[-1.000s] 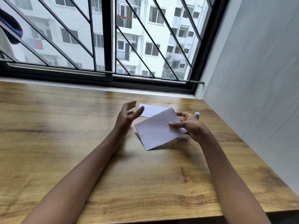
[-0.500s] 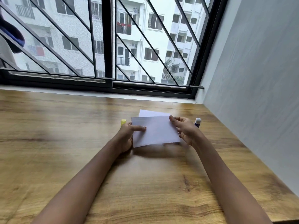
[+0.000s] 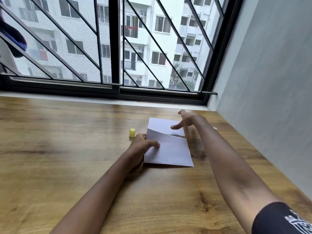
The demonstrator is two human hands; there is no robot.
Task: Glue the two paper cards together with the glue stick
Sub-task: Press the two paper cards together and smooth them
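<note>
Two pale lilac paper cards lie on the wooden table. The near card (image 3: 170, 151) overlaps the front edge of the far card (image 3: 160, 124). My left hand (image 3: 141, 149) pinches the near card at its left edge, thumb on top. My right hand (image 3: 189, 120) hovers over the far card's right side with fingers spread, holding nothing. A yellow glue stick cap (image 3: 132, 132) stands just left of the cards. A small white bit of the glue stick (image 3: 214, 128) shows behind my right forearm; the rest is hidden.
The wooden table (image 3: 67, 157) runs to a black-framed barred window (image 3: 114, 48) at the back and a grey wall (image 3: 270, 98) on the right. The table's front right edge lies near my right elbow.
My right hand has let go of the near card and lifted up and back over the far card. The near card has come down in front of the far one, held by my left hand.
</note>
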